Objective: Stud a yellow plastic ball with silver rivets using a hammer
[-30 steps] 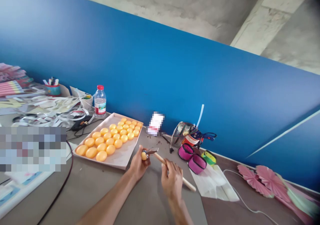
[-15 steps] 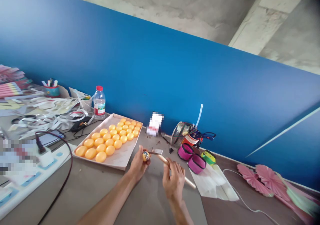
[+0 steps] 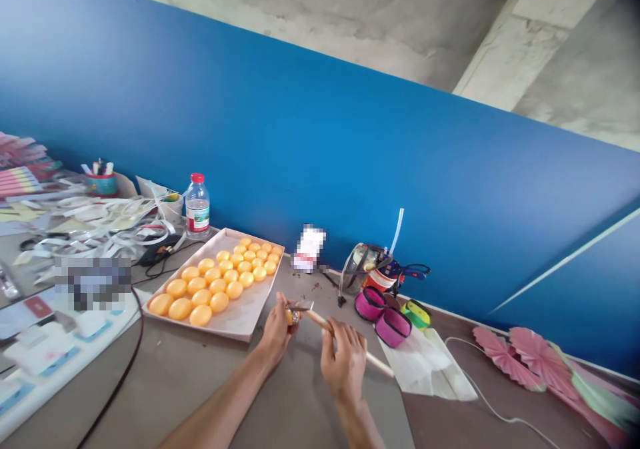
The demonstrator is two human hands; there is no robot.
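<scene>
Grey table (image 3: 295, 402), ball (image 3: 289, 316) partly behind fingers (image 3: 281, 300)

A grey tabletop (image 3: 300, 402) carries a tray (image 3: 245, 312), bottle (image 3: 198, 210) and power strip (image 3: 60, 364).

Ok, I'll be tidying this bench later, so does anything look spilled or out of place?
Dark specks lie scattered on the grey tabletop beyond the left hand, like loose debris. Pale strips sprawl in a tangle at the left.
</scene>
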